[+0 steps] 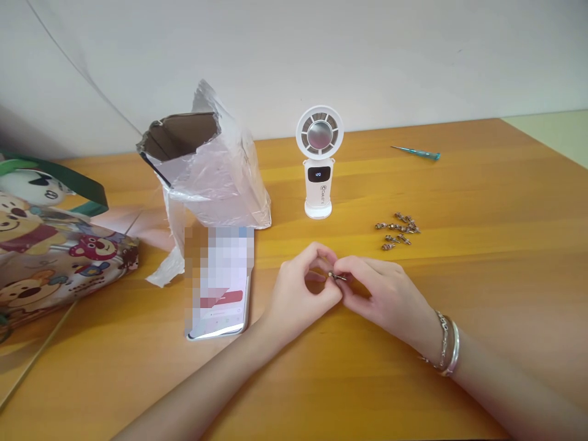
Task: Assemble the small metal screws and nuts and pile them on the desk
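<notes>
A small metal screw-like part (337,277) is pinched between both hands above the wooden table (321,380). My left hand (301,288) is closed on its left end, thumb and forefinger curved in a ring. Closed on the right end is my right hand (383,294), with bracelets on its wrist. The fingertips of the two hands meet around the part and hide some of it. Several similar metal parts (399,228) lie in a loose pile beyond my right hand.
A white handheld fan (318,184) stands upright at the back. An open box in plastic wrap (215,190) is left of it, with a phone (225,282) in front. A patterned bag (68,257) sits far left. A teal screwdriver (425,154) lies back right.
</notes>
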